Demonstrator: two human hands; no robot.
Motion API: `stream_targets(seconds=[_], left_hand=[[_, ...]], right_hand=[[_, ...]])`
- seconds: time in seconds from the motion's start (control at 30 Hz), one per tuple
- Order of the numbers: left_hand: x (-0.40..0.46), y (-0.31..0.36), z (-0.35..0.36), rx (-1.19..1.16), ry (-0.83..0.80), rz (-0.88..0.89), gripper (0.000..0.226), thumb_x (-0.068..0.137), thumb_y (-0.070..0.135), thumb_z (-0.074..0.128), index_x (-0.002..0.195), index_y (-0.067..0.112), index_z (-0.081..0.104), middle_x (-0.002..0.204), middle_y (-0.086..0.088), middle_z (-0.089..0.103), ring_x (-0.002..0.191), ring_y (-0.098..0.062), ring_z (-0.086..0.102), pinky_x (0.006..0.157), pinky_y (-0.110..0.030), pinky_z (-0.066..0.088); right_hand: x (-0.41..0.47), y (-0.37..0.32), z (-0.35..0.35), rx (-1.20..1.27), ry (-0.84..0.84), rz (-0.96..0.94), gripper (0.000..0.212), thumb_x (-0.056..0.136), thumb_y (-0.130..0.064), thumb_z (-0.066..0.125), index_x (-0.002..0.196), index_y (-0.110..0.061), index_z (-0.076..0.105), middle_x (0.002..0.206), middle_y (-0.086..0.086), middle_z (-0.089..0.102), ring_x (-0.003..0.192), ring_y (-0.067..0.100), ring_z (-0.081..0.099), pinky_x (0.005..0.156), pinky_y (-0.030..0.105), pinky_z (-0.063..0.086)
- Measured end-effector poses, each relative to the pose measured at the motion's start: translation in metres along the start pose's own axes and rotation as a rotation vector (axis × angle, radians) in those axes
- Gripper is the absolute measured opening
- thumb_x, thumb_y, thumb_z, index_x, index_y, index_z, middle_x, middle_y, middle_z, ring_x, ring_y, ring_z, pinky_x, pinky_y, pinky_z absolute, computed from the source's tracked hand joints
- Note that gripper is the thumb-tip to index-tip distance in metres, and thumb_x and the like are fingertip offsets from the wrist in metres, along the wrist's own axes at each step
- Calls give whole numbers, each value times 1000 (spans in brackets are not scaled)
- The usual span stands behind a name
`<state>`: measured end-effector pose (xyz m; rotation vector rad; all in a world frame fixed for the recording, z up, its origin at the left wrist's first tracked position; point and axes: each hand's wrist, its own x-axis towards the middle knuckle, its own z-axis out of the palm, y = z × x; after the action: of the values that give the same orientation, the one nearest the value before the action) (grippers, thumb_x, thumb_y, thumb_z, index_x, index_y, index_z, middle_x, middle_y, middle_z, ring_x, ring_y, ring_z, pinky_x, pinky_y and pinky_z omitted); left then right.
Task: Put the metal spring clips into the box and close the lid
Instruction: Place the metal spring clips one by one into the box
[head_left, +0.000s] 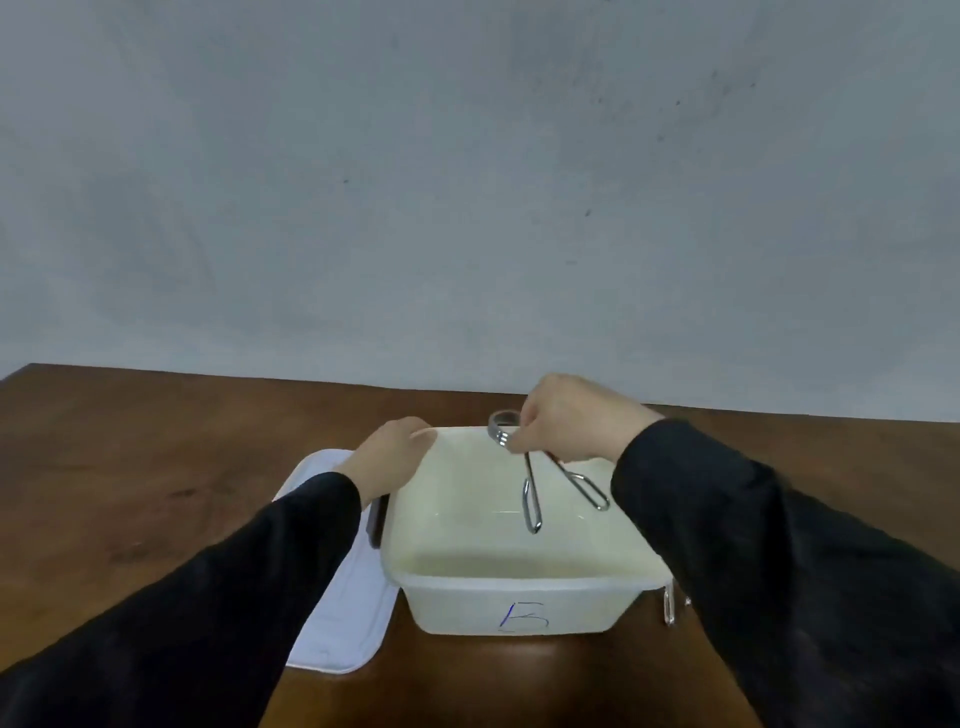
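A white plastic box (519, 592) marked with a blue letter stands open in the middle of the brown table. My right hand (566, 421) pinches a metal spring clip (532, 493) by its coiled end, and the two wire arms hang down over the inside of the box. My left hand (392, 454) rests on the box's far left rim, fingers curled over it. The white lid (340, 613) lies flat on the table to the left of the box. Another metal clip (669, 605) shows partly at the box's right side, mostly hidden by my right sleeve.
The wooden table (156, 467) ends at a grey wall behind the box. A dark object (378, 519) lies between the lid and the box, under my left wrist.
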<state>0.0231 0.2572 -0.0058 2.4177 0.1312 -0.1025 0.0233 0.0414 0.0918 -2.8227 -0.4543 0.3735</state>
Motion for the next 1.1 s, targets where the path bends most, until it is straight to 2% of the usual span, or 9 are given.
stream_targets(seconds=[0.07,0.13,0.33,0.47,0.6,0.7,0.87,1.0,1.1], left_hand=[[0,-4,5,-125,22,-3,34,101,27,38,117,12,64,116,-7,66,102,-24,59,75,-30,43],[0,-8,7,-226,34,17,34,101,25,39,118,10,65,116,-7,66,107,-25,59,80,-30,43],[1,-15,10,-325,33,33,34,103,28,36,123,16,61,114,1,62,100,-15,54,71,-20,38],[6,-18,13,-355,29,28,34,103,28,35,123,17,60,114,2,61,98,-14,53,70,-18,37],[8,-18,16,-344,45,21,33,104,29,34,122,19,60,110,5,58,91,-8,52,71,-20,37],[8,-18,17,-332,50,21,33,104,28,34,122,18,60,111,3,59,97,-14,53,74,-23,38],[8,-18,14,-329,50,40,31,102,26,40,117,14,64,110,0,63,97,-17,56,69,-19,40],[9,-17,15,-319,52,37,32,102,27,42,117,12,67,114,-3,66,105,-21,58,81,-28,40],[10,-18,15,-285,66,43,32,101,28,43,116,13,67,114,-3,67,108,-23,59,84,-30,40]], right_hand=[[21,-21,45,-50,-98,-10,34,80,-32,65,58,-10,52,52,3,51,51,23,47,47,25,32],[38,-31,85,-78,-151,-11,27,81,-30,66,65,-12,54,56,1,52,60,24,53,50,27,37],[78,-55,141,-88,-309,129,13,91,-26,63,96,-15,58,94,7,58,84,28,52,77,33,43],[88,-60,150,-221,-425,126,34,94,-27,63,125,-13,63,116,11,61,92,27,48,95,38,44],[87,-59,152,-181,-332,112,33,88,-27,70,118,-13,67,102,7,62,88,28,53,94,39,47],[81,-54,149,-100,-302,114,34,88,-28,70,117,-12,67,106,10,68,86,28,55,92,39,49],[64,-33,95,171,-100,85,29,97,-30,52,100,-7,69,74,7,72,60,27,66,61,31,52],[42,27,20,356,154,155,36,98,-38,53,86,-9,70,70,7,71,56,22,64,58,31,54],[6,105,-21,303,219,277,35,100,-37,53,88,-8,70,76,9,73,63,23,68,63,32,60]])
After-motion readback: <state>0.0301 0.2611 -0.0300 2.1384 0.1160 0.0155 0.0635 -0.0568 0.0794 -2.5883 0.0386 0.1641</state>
